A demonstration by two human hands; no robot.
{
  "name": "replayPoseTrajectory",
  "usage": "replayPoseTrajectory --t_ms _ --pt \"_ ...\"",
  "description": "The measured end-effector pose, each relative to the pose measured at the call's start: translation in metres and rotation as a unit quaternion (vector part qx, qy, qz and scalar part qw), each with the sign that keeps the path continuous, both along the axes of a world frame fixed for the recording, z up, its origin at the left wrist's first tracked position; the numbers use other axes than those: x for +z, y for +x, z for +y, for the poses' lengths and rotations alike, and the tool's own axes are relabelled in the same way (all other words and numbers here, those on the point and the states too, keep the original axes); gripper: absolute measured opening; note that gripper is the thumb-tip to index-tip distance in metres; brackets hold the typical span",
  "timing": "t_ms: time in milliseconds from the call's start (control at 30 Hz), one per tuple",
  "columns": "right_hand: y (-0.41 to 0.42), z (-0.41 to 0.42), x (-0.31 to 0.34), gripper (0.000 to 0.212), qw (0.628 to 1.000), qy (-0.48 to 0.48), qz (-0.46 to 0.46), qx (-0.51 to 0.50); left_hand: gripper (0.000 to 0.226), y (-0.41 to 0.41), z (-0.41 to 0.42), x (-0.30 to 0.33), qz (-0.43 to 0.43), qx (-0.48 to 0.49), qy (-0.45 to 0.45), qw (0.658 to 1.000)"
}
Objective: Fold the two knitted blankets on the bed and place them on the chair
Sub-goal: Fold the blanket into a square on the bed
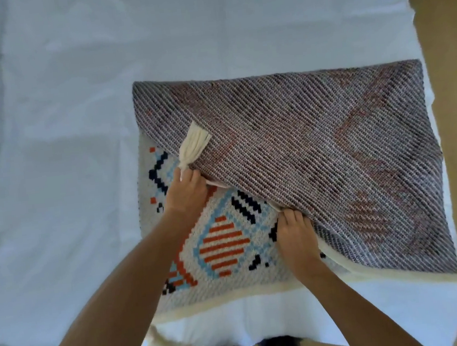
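Cream knitted blanket patterned in orange stripes, navy and light-blue blocks; grey-mauve diagonal ribbing beneath; cream tassel; white bedcover.

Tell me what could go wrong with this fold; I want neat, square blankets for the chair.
The folded layer of the knitted blanket lies diagonally, so the fold may end up crooked unless squared.

The left hand and right hand grip one edge close together; the far parts could sag or bunch.

The tassel by the left hand could get trapped inside.
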State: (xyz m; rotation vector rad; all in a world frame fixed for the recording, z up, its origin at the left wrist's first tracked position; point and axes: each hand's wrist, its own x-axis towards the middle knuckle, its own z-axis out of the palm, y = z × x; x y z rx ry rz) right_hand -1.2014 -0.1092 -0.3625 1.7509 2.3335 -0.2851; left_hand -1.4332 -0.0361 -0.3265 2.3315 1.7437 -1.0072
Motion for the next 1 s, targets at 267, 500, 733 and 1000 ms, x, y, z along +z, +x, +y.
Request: replayPoseTrajectory --t_ms 267,500,733,1000 --pt "-0.012 -0.035 0.019 0.05 0.999 -0.019 0.046 -0.015 0.039 -0.044 -0.078 0.026 0.009 -0.018 -0.057 0.998" --pt "-0.011 -0.083 0.019 0.028 0.999 -0.037 -0.019 0.015 0.054 -0.099 -0.158 0.017 -0.063 -0.014 -0.176 0.982" --pt "-0.028 -0.097 0.014 0.036 0.997 -0.004 -0.045 0.056 0.051 -0.099 -0.204 0.005 -0.103 0.025 -0.182 0.977" --pt "-0.036 -0.112 0.009 0.034 0.997 -0.005 -0.02 0.068 0.052 -0.105 -0.224 -0.009 -0.115 -0.033 -0.149 0.982"
